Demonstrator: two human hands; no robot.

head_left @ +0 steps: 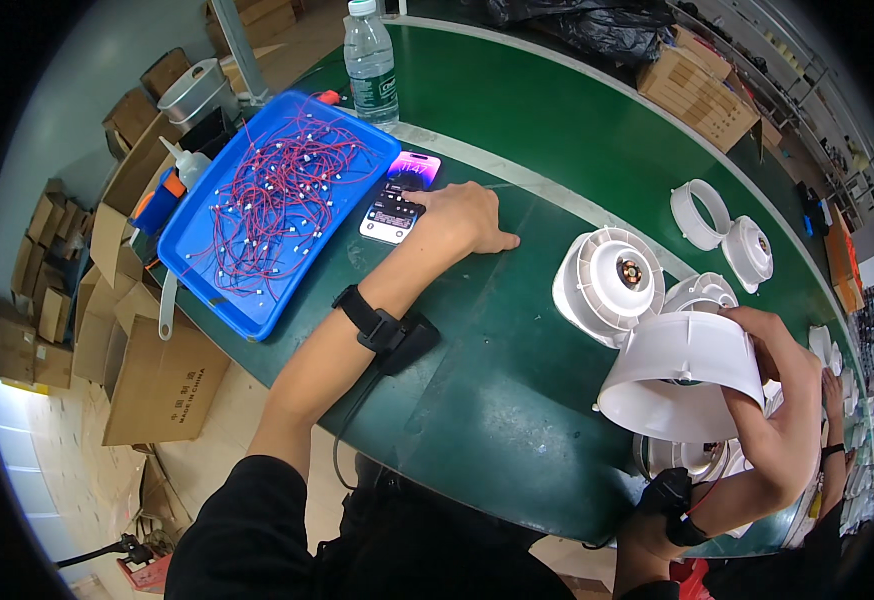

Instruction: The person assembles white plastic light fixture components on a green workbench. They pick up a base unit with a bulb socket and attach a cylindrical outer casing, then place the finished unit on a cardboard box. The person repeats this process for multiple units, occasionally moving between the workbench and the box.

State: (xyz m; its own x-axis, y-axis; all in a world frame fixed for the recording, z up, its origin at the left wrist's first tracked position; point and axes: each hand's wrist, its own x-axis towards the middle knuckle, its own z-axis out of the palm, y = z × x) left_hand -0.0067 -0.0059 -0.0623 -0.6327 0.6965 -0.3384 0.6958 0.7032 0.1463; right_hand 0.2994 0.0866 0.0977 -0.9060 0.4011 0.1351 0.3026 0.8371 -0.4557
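Observation:
My left hand [457, 218] is over the green workbench, a finger touching the screen of a lit phone [389, 222] and the thumb stretched out to the right. It holds nothing. My right hand [789, 395] grips a white plastic housing [672, 355], a wide hollow ring tilted with its opening toward me, fingers reaching over its rim. Just beyond it lies a white round fan unit [597, 285] with a copper-wound motor in its middle. Another white unit [702, 292] is partly hidden behind the housing. Below my right hand, a further round part [672, 455] is mostly covered.
A blue tray [275, 325] of red wires with small white connectors lies at left. A water bottle [369, 70] stands behind it. A white ring [699, 215] and another fan unit [749, 252] sit at far right. Cardboard boxes [167, 385] are left of the bench. Another person's hand [833, 395] shows at right.

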